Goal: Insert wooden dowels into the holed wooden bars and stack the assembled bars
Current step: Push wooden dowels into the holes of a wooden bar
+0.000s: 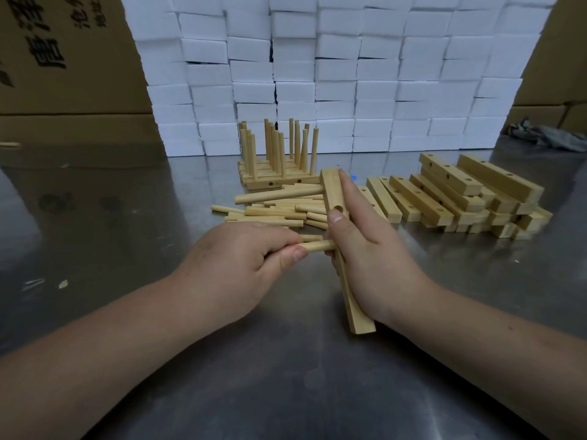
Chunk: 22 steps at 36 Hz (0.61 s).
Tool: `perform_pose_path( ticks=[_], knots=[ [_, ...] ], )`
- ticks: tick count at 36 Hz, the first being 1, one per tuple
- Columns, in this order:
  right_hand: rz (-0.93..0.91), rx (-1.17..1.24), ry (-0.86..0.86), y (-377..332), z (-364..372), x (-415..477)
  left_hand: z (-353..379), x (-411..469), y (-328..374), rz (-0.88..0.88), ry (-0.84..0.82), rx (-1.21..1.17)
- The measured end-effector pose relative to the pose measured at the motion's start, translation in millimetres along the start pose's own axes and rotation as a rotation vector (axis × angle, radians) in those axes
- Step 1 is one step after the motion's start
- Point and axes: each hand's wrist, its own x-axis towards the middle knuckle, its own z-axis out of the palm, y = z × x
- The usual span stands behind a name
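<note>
My right hand (pixel 365 249) grips a holed bar (pixel 331 192), which has one seated dowel (pixel 279 193) jutting out toward 9 o'clock near its far end. At 9 o'clock of the bar, my left hand (pixel 241 258) pinches a second dowel (pixel 317 246), its tip meeting the bar. The loose dowels (pixel 276 214) lie on the tabletop (pixel 127 217) at 12 o'clock of that hand.

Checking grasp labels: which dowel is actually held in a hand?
The dowel pinched by the left hand, tip at the bar the right hand grips; the loose dowels lie untouched, others sit in bars.

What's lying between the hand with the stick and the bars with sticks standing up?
Loose dowels lie heaped there on the table, as the head view shows.
</note>
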Motion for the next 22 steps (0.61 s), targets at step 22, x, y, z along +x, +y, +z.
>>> perform_pose_path(
  ticks=[22],
  knots=[
    [0.139, 0.078, 0.153, 15.0, -7.3, 15.9, 1.6, 1.6, -14.8, -0.195, 0.17, -0.199]
  ],
)
